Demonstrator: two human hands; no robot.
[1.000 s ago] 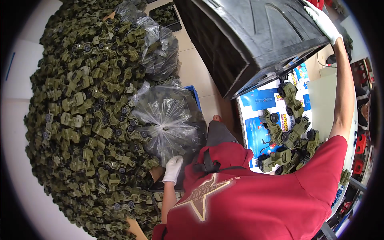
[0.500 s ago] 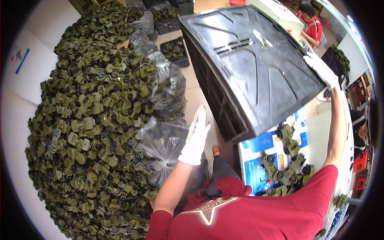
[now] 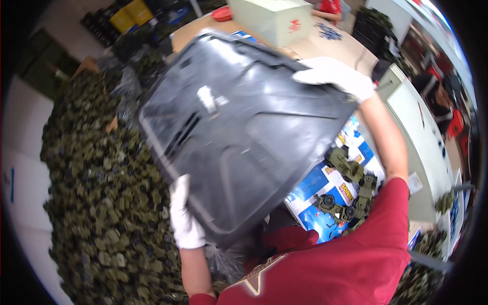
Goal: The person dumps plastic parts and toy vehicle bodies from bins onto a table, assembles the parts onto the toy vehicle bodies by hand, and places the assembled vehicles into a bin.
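Observation:
A big black plastic crate (image 3: 239, 132) is tilted in front of me, its ribbed underside facing up toward me. My right hand (image 3: 335, 79), in a white glove, holds its far right edge. At the near left edge is my white-gloved left hand (image 3: 185, 216), its fingers up along the rim and partly blurred. The inside of the crate is hidden. Just right of the crate, several olive-green toy vehicles (image 3: 351, 168) lie on a blue and white printed sheet (image 3: 310, 195).
A large heap of olive-green toy vehicles (image 3: 112, 223) covers the left side, with clear plastic bags (image 3: 127, 84) along it. On the table beyond stand a pale box (image 3: 272, 23) and a red bowl (image 3: 221, 13). A co-worker in a red top (image 3: 329, 7) sits past them.
The crate has swung left and nearer to me. My left hand, apart from it before, is now on its near left edge; my right hand keeps hold. The view has turned.

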